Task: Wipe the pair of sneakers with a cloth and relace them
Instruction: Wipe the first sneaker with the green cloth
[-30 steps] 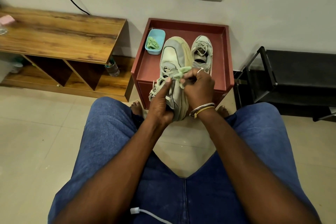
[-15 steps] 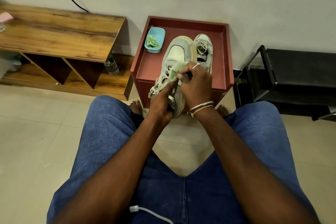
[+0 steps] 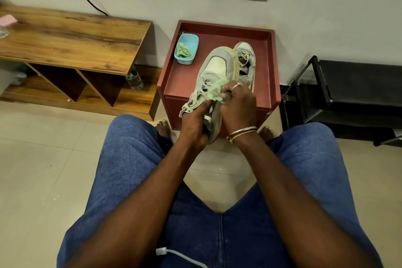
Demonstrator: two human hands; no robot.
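Sneaker one is up off the red stand, toe pointing away and heel toward the person, held over the stand's near edge. Left hand grips it at the heel end, fingers curled round the back. Right hand has the green cloth bunched in curled fingers and pressed onto the upper at the lace area. Laces hang loose on the shoe's left side; can't tell how far they're threaded. Sneaker two sits on the stand just behind and to the right of the first. Touching or just apart, can't tell. Blue tub at the stand's back left holds another green rag.

Step in hand: wiping the first shoe, tongue/lace zone. My read is that it's early in the task — second shoe not yet handled, relacing not started.

Next move probably calls for the left hand to turn the shoe so the cloth reaches the sides and sole edge — firm heel grip, and keep the loose laces from snagging under the cloth.
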